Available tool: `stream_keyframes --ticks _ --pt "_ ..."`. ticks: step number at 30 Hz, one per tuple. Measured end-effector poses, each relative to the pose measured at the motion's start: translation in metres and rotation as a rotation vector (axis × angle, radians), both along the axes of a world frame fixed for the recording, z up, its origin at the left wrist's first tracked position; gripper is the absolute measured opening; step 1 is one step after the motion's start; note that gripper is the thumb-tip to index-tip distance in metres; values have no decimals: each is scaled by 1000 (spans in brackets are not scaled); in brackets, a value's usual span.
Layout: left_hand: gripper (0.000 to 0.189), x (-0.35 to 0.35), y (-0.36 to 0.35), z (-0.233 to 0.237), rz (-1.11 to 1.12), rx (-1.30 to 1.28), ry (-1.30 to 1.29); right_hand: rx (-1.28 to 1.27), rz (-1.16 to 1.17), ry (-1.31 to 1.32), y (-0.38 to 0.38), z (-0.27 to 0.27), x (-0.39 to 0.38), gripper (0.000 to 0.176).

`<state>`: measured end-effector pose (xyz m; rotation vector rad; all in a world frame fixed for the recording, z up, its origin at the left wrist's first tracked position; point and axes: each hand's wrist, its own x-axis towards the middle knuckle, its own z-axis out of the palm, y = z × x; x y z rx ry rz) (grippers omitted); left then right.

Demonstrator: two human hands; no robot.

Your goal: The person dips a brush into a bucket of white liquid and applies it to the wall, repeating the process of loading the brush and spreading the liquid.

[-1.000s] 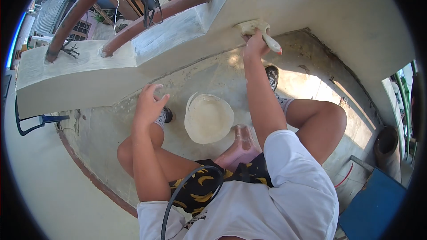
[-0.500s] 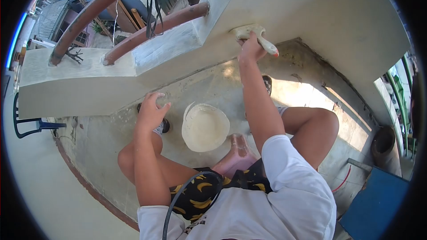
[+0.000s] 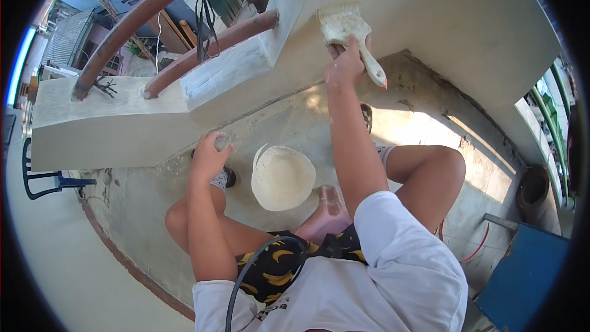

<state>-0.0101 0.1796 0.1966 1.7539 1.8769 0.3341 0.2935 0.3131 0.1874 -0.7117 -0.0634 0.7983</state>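
My right hand (image 3: 346,64) grips a wide paintbrush (image 3: 344,26) smeared with pale paint. Its bristles touch the cream wall (image 3: 393,0), and the white handle with a red tip points down to the right. My left hand (image 3: 212,155) hovers over my left knee and foot, holding nothing, with fingers curved and apart. Between my legs stands a round tub (image 3: 265,193) of cream-coloured paint on the concrete floor. Behind it is a pink plastic stool (image 3: 326,212), partly hidden under me.
Brown curved railing bars (image 3: 215,52) join the low wall ledge at upper left, with dark cords hanging from one. A blue chair (image 3: 58,181) is at far left. On the right are a blue panel (image 3: 522,276), a brown pot (image 3: 532,187) and a red hose (image 3: 479,247).
My right hand has turned the paintbrush and its bristles now point further up the wall. My left hand stays nearly in place. The view has shifted slightly.
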Motion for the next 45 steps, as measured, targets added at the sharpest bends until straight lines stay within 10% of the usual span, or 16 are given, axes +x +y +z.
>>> stream_keyframes --ticks 8,18,28,34,45 --pt "41 3 0 -7 -13 -35 -13 276 -159 40 -17 92 35 59" --pt "41 6 6 -3 -11 -44 7 -89 6 20 -27 -16 4 52" --pt "40 1 -1 -2 -14 -40 9 203 -55 -4 -6 90 32 38" --pt "41 -2 5 -3 -10 -5 13 -96 76 31 -29 40 7 41" --pt "41 -3 4 -2 1 -3 17 138 56 -40 -34 80 31 36"
